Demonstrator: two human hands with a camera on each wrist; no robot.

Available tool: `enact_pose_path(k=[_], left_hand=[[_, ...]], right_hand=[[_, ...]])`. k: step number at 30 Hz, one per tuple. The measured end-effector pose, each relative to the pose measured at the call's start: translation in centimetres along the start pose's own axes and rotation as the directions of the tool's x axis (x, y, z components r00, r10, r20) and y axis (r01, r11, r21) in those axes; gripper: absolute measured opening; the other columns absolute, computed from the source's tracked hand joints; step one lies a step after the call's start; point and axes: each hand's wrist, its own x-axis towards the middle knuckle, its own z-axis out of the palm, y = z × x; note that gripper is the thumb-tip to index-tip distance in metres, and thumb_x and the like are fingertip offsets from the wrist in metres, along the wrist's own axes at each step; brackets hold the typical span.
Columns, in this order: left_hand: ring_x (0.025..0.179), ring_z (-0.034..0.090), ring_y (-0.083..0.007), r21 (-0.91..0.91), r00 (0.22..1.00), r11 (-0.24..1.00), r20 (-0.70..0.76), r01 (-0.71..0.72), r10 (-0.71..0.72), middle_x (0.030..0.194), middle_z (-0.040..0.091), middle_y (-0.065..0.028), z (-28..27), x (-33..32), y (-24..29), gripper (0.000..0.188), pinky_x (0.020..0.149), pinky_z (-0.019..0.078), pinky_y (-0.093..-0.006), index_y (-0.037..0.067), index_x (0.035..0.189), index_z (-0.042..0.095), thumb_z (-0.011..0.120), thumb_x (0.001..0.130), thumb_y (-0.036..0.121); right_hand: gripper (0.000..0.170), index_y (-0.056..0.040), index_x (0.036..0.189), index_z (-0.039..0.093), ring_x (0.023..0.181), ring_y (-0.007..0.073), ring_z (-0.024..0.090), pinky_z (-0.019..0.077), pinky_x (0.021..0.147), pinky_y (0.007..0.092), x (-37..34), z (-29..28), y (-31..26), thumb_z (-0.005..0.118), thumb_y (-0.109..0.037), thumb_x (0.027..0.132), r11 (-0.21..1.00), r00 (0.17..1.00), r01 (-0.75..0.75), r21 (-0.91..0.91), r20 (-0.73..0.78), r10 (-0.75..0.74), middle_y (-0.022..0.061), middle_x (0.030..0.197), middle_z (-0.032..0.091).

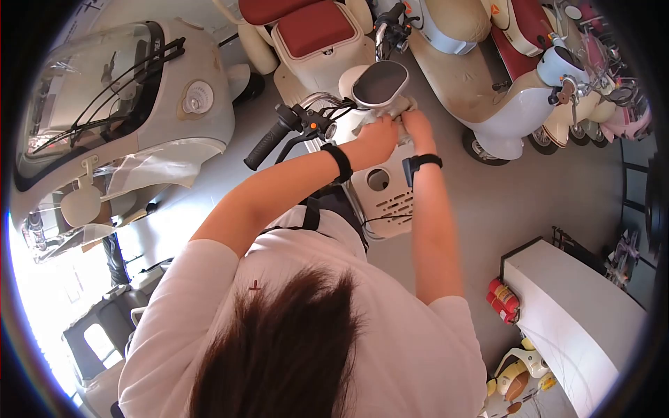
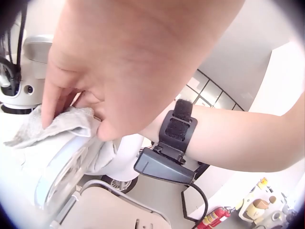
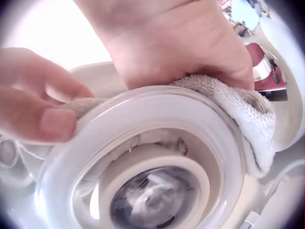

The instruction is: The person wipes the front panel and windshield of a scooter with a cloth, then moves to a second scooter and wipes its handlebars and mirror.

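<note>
A grey-white cloth (image 2: 71,125) lies over the rim of a scooter's round headlight (image 3: 157,198). In the left wrist view my left hand (image 2: 114,71) pinches the cloth between thumb and fingers; its thumb also shows at the left in the right wrist view. My right hand (image 3: 181,47) bears down on the bunched cloth (image 3: 248,119) at the top of the clear ring (image 3: 228,143), its fingers curled into the cloth and partly hidden. In the head view my left hand (image 1: 380,139) and right hand (image 1: 418,129) are side by side below the oval mirror (image 1: 380,83).
Handlebar grip (image 1: 268,143) sticks out left of my hands. A covered vehicle with a windshield (image 1: 97,90) stands at left, more scooters (image 1: 502,118) at upper right. A white counter (image 1: 564,299) and red fire extinguishers (image 1: 503,301) are at lower right.
</note>
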Motion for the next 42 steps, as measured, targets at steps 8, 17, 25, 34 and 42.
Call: enact_pose_path(k=[8, 17, 25, 34, 42], left_hand=[[0.102, 0.069, -0.0444, -0.205, 0.889, 0.876, 0.251, 0.436, -0.383, 0.117, 0.061, -0.0304, 0.1, -5.3, 0.3, 0.044, 0.084, 0.0585, -0.0485, -0.012, 0.122, 0.053, 0.067, 0.088, 0.012], [0.092, 0.072, -0.0451, -0.297, 0.975, 0.929, 0.037, 0.221, -0.220, 0.110, 0.065, -0.0300, 0.6, -3.1, -1.0, 0.041, 0.076, 0.0603, -0.0521, -0.009, 0.117, 0.051, 0.066, 0.085, 0.010], [0.090, 0.072, -0.0432, -0.175, 0.972, 0.957, 0.084, 0.231, -0.220, 0.100, 0.068, -0.0245, 0.2, -3.9, -2.4, 0.036, 0.077, 0.0591, -0.0512, -0.004, 0.112, 0.054, 0.072, 0.087, 0.014], [0.097, 0.075, -0.0289, -0.198, 0.991, 0.974, 0.096, 0.112, -0.095, 0.107, 0.075, -0.0131, -10.8, -8.5, 2.5, 0.024, 0.072, 0.0609, -0.0404, 0.005, 0.105, 0.073, 0.076, 0.083, 0.013], [0.104, 0.065, -0.0259, -0.037, 0.909, 0.938, -0.261, -0.346, 0.325, 0.109, 0.066, -0.0069, -20.1, -15.2, -4.7, 0.025, 0.087, 0.0535, -0.0382, 0.011, 0.105, 0.069, 0.069, 0.080, 0.007]], right_hand=[[0.040, 0.0034, 0.096, 0.066, 0.084, 0.0332, 0.063, 0.0472, 0.086, 0.0420, -7.9, 2.7, -7.5, 0.072, -0.027, 0.070, 0.856, 0.751, 0.231, -0.463, -0.475, -0.459, 0.0153, 0.085, 0.068], [0.043, -0.0030, 0.107, 0.071, 0.104, 0.0414, 0.072, 0.0546, 0.090, 0.0546, 2.0, 0.1, -0.1, 0.066, -0.042, 0.089, 0.989, 0.997, 0.068, 0.134, -0.032, -0.064, 0.0255, 0.103, 0.075], [0.036, -0.0022, 0.096, 0.069, 0.088, 0.0422, 0.073, 0.0572, 0.083, 0.0511, -7.7, -0.2, -6.8, 0.073, -0.036, 0.084, 0.950, 0.925, 0.169, -0.263, -0.290, -0.245, 0.0205, 0.086, 0.075], [0.028, -0.0001, 0.105, 0.062, 0.115, 0.0338, 0.061, 0.0485, 0.094, 0.0456, -15.0, 6.1, -6.0, 0.070, -0.021, 0.088, 0.947, 0.777, 0.322, -0.014, -0.568, -0.273, 0.0189, 0.116, 0.068], [0.042, -0.0010, 0.126, 0.068, 0.098, 0.0365, 0.073, 0.0545, 0.090, 0.0430, -23.1, 0.8, -8.6, 0.072, -0.031, 0.097, 0.918, 0.959, 0.108, 0.381, -0.283, 0.005, 0.0157, 0.102, 0.076]])
